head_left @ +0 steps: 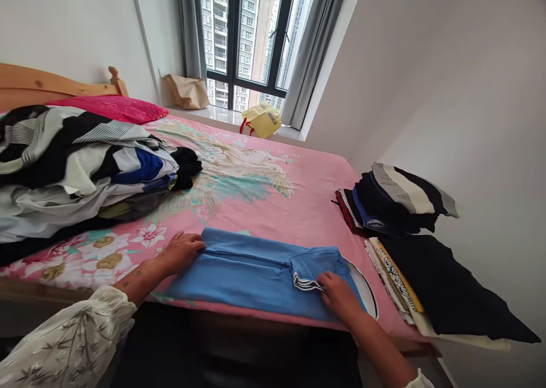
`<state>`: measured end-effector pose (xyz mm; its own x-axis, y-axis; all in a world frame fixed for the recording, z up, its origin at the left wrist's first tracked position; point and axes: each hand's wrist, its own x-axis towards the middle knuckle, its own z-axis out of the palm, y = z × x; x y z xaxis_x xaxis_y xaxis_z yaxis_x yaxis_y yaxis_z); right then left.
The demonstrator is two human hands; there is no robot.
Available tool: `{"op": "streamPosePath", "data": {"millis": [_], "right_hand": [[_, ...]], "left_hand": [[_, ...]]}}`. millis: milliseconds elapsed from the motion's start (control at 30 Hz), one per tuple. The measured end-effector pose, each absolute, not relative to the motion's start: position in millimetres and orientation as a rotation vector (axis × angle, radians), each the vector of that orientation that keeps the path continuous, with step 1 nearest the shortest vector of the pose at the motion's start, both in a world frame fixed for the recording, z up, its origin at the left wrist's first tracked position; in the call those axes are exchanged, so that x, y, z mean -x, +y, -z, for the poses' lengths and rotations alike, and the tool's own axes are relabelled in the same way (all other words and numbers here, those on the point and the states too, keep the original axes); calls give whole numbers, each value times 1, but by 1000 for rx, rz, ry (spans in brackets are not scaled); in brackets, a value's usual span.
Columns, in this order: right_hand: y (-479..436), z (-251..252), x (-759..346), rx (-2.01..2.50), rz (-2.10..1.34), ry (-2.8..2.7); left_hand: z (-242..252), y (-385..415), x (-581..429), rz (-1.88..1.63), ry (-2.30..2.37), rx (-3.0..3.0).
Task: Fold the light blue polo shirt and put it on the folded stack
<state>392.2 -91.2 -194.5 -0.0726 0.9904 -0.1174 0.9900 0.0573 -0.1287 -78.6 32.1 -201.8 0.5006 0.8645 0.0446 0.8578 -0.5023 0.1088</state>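
A blue garment [256,274] is spread flat on the pink floral bedsheet [298,200], at the near edge of the bed, and it is pressed down at both ends. The left hand [181,251] is laid palm down on the garment's left end, fingers together and flat, nothing being gripped. The right hand [339,297] is set on the garment's right end, fingers bent slightly over the fold just beside a striped black-and-white cuff [305,283] — whether cloth is pinched under those fingers cannot be told. Between the two hands a lengthwise crease in the blue cloth is seen. Beyond the left hand, farther up the bed, a loose heap of unfolded clothes [81,166] is piled — black, white, grey and blue pieces mixed — with a pink pillow [111,108] behind it against the wooden headboard [46,83]. To the right of the right hand, at the edge of the bed by the wall, a stack of folded clothes [392,200] is placed, and nearer, just beside that hand, a black folded garment [443,291] is laid over lighter pieces. Far beyond both hands, on the window sill, a yellow bag [261,119] and a brown paper bag [187,91] are seen.
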Motion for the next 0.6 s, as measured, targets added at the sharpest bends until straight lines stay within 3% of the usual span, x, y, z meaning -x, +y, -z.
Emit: {"op": "streamPosePath", "data": {"millis": [233, 433, 600], "right_hand": [[-99, 196, -399, 2014, -156, -2235], [-107, 196, -387, 2106, -86, -2267], [-120, 196, -376, 1917, -24, -2161]], "left_hand": [[209, 15, 75, -598, 1439, -2746], [216, 3, 47, -614, 1506, -2715], [218, -10, 55, -645, 1587, -2654]]}}
